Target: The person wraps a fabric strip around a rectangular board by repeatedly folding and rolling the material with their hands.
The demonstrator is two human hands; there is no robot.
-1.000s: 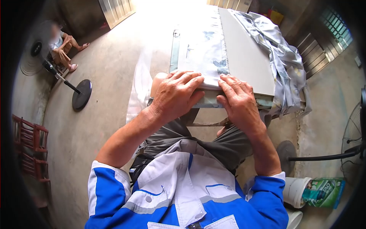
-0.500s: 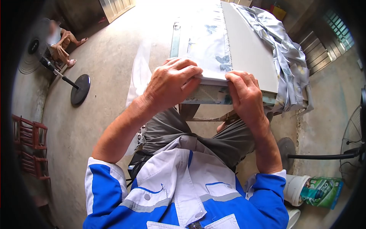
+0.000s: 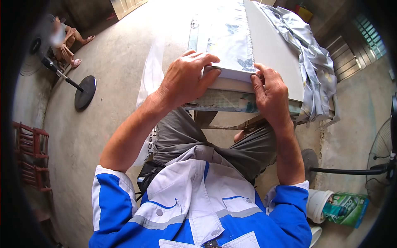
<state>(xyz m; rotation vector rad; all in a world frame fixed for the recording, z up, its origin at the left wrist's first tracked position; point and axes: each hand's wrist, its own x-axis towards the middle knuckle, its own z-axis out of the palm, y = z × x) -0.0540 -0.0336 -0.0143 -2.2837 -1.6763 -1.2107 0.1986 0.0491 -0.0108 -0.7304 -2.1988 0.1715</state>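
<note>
A white cloth strip (image 3: 229, 47) with blue leaf-like prints lies lengthwise over the table (image 3: 279, 68). Its right edge is frayed. At the near end, my left hand (image 3: 186, 76) grips the left corner, with the thumb below and the fingers on top. My right hand (image 3: 271, 89) pinches the opposite corner between thumb and fingers. Between the hands the near edge is lifted and folded, showing a plain pale underside above the table's front edge. My palms are hidden from view.
Crumpled printed cloth (image 3: 314, 62) hangs over the table's right side. Standing fans are at left (image 3: 84, 93) and right (image 3: 378, 165). A seated person (image 3: 66, 43) is at far left. Red-brown chairs (image 3: 33, 159), a white bucket (image 3: 318, 204) and a green bag (image 3: 347, 208) stand on the floor.
Both hands have moved slightly, the left one up and the right one up and to the right. The cloth's near edge has risen, exposing more of its plain folded side.
</note>
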